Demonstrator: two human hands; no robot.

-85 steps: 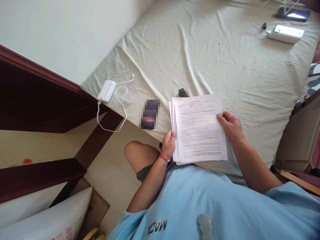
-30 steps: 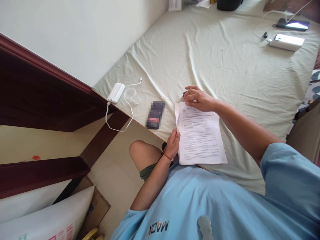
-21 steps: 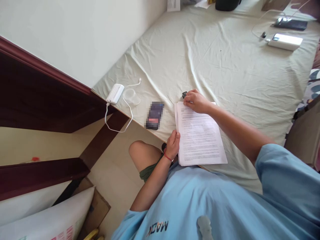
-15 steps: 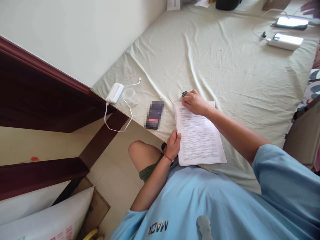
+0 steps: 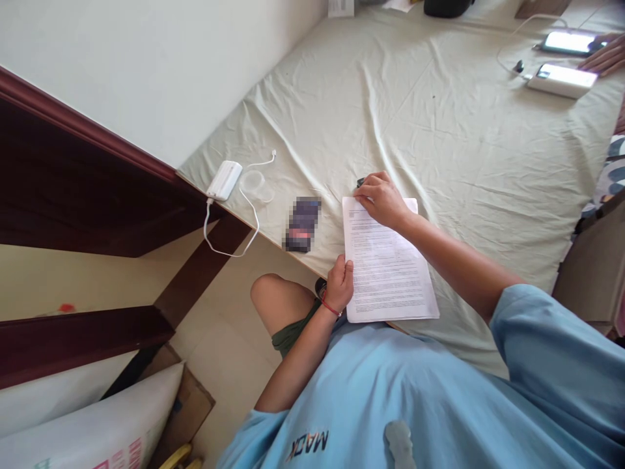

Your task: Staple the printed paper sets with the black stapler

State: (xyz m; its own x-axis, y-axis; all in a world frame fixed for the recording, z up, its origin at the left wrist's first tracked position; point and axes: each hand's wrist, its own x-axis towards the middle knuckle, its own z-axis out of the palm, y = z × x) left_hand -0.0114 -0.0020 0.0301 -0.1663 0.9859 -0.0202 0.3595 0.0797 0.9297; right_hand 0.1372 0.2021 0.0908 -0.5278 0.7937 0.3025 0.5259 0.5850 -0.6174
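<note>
A stack of printed paper sheets (image 5: 385,273) lies on the sheet-covered bed surface in front of me. My left hand (image 5: 340,284) grips the stack's left edge, thumb on top. At the top left corner of the pages, my right hand (image 5: 381,197) is closed around a small black object (image 5: 360,183). Most of that object is hidden under the fingers, so its kind cannot be made out. Left of the papers lies a phone (image 5: 303,225) with a blurred-out screen.
A white power bank (image 5: 225,180) with a cable lies by the left edge, beside a clear plastic piece (image 5: 257,185). At the far right are a lit phone (image 5: 569,43), another white power bank (image 5: 562,79) and another person's hand (image 5: 607,55).
My right hand has shifted slightly at the papers' top edge, covering more of the black object. Another person's hand has come down beside the lit phone. My left hand keeps its grip.
</note>
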